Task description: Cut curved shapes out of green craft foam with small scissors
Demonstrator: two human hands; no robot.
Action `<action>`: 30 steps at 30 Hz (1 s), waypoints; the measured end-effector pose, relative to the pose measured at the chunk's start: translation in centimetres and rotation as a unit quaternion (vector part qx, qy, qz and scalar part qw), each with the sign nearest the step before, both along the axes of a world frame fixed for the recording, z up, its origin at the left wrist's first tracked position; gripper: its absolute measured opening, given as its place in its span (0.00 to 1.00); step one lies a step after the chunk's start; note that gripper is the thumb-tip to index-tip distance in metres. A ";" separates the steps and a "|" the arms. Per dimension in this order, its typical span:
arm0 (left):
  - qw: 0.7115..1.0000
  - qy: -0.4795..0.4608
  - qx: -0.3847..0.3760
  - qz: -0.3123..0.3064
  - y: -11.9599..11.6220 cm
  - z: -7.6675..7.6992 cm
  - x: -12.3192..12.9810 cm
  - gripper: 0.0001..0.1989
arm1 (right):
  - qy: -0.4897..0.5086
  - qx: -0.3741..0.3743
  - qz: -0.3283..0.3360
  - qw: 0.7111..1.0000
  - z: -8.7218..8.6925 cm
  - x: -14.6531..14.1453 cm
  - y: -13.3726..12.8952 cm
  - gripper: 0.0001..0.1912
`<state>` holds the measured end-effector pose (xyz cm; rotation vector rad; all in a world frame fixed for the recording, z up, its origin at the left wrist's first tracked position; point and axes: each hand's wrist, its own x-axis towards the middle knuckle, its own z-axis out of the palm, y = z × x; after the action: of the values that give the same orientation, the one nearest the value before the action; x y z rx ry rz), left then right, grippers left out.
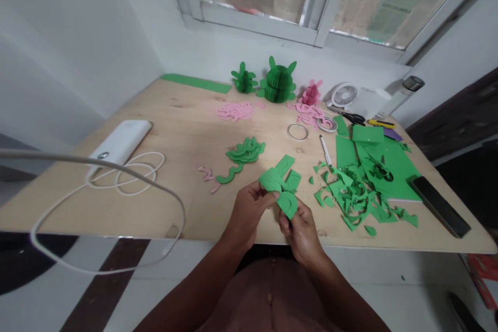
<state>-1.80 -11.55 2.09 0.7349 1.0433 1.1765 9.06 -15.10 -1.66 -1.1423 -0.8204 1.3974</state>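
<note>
1. Green paper piece (288, 204), one, marked with a curved line; held above the near side of the bench (187, 140), between both hands
2. Left hand (249, 212), thumb and fingers pinched on the piece's left side
3. Right hand (303, 231), fingers closed on its right side; whether a tool is also in this hand, cannot tell
4. Green offcuts (277, 175), angular, just beyond the left fingertips; whether held or lying, cannot tell
5. Green wavy cut-outs (247, 150), a loose stack, beyond and left of the hands
6. Green scraps (356, 199), a heap, right of the hands
7. Black scissors (353, 118), far right, near a yellow cutter (381, 123)
8. Step in hand, by judgement: working the paper around its curved line
9. Next move, by judgement: calls for a light, steady pinch and slow turning, lest the thin curve tear or crease
</note>
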 end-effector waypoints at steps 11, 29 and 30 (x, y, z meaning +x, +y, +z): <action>0.999 -0.033 0.003 -0.016 0.1 -0.1 -0.2 0.04 | 0.009 -0.012 0.000 1.000 -0.3 -0.2 -0.1 0.18; 1.000 -0.007 0.018 0.000 0.3 0.3 0.0 0.03 | 0.002 0.003 0.006 1.000 -0.4 0.0 -0.2 0.15; 1.000 -0.005 0.018 -0.002 0.3 0.4 0.0 0.03 | 0.009 0.002 0.004 1.000 -0.4 -0.1 -0.1 0.14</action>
<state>-1.84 -11.20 2.47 0.7581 1.0135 1.1971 8.97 -15.23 -2.04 -1.1233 -0.8155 1.4106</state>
